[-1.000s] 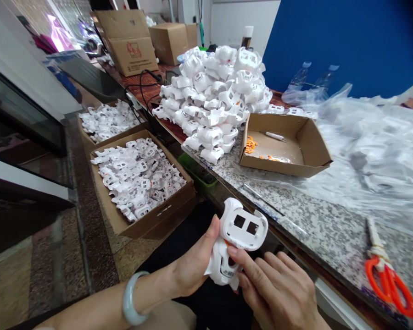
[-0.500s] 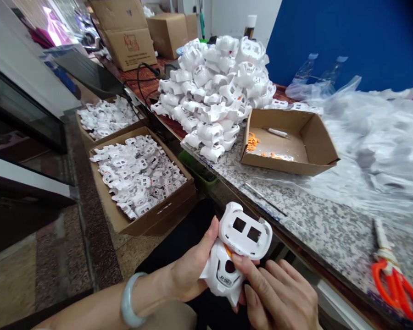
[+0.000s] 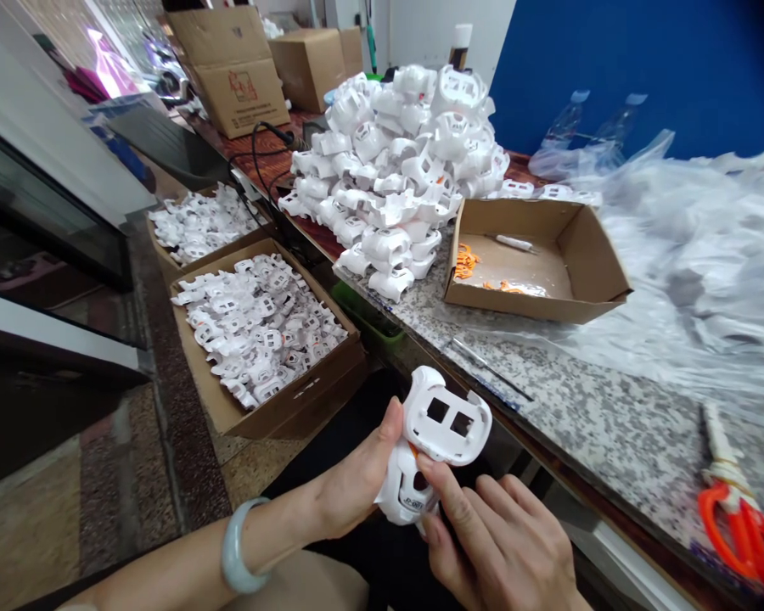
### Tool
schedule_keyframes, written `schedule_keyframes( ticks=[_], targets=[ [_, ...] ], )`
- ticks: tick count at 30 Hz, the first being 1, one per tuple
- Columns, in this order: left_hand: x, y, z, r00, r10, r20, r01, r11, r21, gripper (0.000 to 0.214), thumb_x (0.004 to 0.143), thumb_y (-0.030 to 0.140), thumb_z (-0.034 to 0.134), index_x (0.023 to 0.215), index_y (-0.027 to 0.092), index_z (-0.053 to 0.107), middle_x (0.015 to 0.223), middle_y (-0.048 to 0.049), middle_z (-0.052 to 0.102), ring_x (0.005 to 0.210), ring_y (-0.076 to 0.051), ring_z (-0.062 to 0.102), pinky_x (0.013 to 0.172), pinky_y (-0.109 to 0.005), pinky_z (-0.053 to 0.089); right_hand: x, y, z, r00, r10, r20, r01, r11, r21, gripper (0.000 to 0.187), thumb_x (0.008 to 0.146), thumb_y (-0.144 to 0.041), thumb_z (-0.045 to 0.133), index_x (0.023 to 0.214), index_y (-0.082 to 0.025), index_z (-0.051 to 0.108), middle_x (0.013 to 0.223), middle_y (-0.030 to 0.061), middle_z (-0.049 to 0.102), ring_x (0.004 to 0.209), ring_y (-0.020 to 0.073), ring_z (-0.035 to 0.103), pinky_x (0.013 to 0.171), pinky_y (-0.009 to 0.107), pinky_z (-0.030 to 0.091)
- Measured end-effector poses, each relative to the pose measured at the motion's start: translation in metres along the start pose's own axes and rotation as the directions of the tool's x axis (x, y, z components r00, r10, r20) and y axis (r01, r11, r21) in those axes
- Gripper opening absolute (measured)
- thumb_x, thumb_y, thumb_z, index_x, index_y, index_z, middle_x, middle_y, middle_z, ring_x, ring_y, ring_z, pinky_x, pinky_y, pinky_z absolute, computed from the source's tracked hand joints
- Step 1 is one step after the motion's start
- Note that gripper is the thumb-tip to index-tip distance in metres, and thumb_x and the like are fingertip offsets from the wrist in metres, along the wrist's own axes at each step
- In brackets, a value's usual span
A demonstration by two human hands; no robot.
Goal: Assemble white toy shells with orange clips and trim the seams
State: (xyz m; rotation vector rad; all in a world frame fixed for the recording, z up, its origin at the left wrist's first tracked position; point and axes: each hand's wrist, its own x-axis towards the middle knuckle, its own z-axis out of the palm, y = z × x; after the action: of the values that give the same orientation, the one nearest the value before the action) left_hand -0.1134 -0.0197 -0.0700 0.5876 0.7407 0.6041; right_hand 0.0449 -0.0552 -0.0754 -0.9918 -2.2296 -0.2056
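Observation:
A white plastic toy casing, with two square openings in its upper plate and dark lettering lower down, is held over my lap. My left hand is closed around its left side, thumb along the edge. A bit of orange part shows in the joint between the plate and the lower body. Against that joint presses the index fingertip of my right hand. The thumb of that hand lies at the casing's lower right edge and its other fingers are curled. The fingers behind the casing are hidden.
A pile of white casings stands on the table. Beside it, an open cardboard tray holds small orange parts and a white-handled tool. A thin rod and orange-handled scissors lie rightward. A cardboard box of casings stands left.
Both hands and the casing have shifted slightly up and left, and the casing has tilted a little. My right index finger stays pressed near the orange part.

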Motion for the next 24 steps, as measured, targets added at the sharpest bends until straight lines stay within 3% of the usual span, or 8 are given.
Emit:
schedule_keyframes(
  ticks=[6, 9, 13, 20, 24],
  targets=[
    [0.005, 0.003, 0.001, 0.999, -0.001, -0.046, -0.001, 0.999, -0.045, 0.079, 0.078, 0.076, 0.032, 0.112, 0.011, 0.061, 0.073, -0.0069, 0.064, 0.062, -0.012, 0.054, 0.059, -0.020, 0.041, -0.002, 0.004, 0.007, 0.995, 0.073, 0.066, -0.073, 0.997, 0.004, 0.032, 0.092, -0.023, 0.046, 0.119, -0.007, 0.054, 0.056, -0.0018, 0.057, 0.051, 0.0111, 0.049, 0.054, 0.029, 0.030],
    [0.008, 0.004, -0.001, 0.999, 0.034, -0.008, -0.035, 0.996, -0.080, 0.077, 0.078, 0.075, 0.033, 0.107, 0.010, 0.063, 0.072, -0.0077, 0.064, 0.061, -0.013, 0.055, 0.057, -0.022, 0.044, -0.006, 0.008, 0.006, 0.989, 0.103, 0.104, -0.116, 0.985, 0.125, 0.036, 0.094, -0.021, 0.041, 0.126, -0.007, 0.048, 0.062, -0.0010, 0.060, 0.053, 0.0108, 0.049, 0.053, 0.028, 0.030],
    [0.010, 0.002, -0.004, 1.000, 0.007, 0.009, -0.007, 0.999, -0.053, 0.081, 0.077, 0.077, 0.029, 0.104, 0.009, 0.063, 0.071, -0.0089, 0.063, 0.056, -0.015, 0.058, 0.051, -0.023, 0.046, -0.009, 0.010, 0.000, 0.990, 0.121, 0.066, -0.132, 0.973, 0.191, 0.048, 0.092, -0.016, 0.044, 0.137, -0.006, 0.036, 0.063, -0.0005, 0.060, 0.052, 0.0100, 0.048, 0.052, 0.027, 0.031],
    [0.009, 0.000, -0.003, 0.997, 0.074, 0.007, -0.074, 0.997, 0.014, 0.075, 0.078, 0.076, 0.031, 0.098, 0.011, 0.062, 0.072, -0.0065, 0.060, 0.056, -0.013, 0.055, 0.054, -0.023, 0.045, -0.005, 0.006, -0.003, 0.990, 0.094, 0.103, -0.107, 0.986, 0.128, 0.044, 0.090, -0.017, 0.046, 0.133, -0.007, 0.043, 0.059, -0.0018, 0.058, 0.051, 0.0103, 0.048, 0.051, 0.028, 0.031],
    [0.007, -0.002, -0.006, 1.000, 0.031, -0.004, -0.031, 0.992, 0.119, 0.076, 0.078, 0.076, 0.027, 0.092, 0.010, 0.062, 0.067, -0.0061, 0.059, 0.056, -0.013, 0.054, 0.054, -0.023, 0.043, -0.005, 0.005, 0.001, 0.991, 0.099, 0.092, -0.110, 0.987, 0.116, 0.044, 0.089, -0.015, 0.046, 0.131, -0.007, 0.045, 0.059, -0.0021, 0.057, 0.050, 0.0106, 0.046, 0.051, 0.029, 0.029]
  ],
)
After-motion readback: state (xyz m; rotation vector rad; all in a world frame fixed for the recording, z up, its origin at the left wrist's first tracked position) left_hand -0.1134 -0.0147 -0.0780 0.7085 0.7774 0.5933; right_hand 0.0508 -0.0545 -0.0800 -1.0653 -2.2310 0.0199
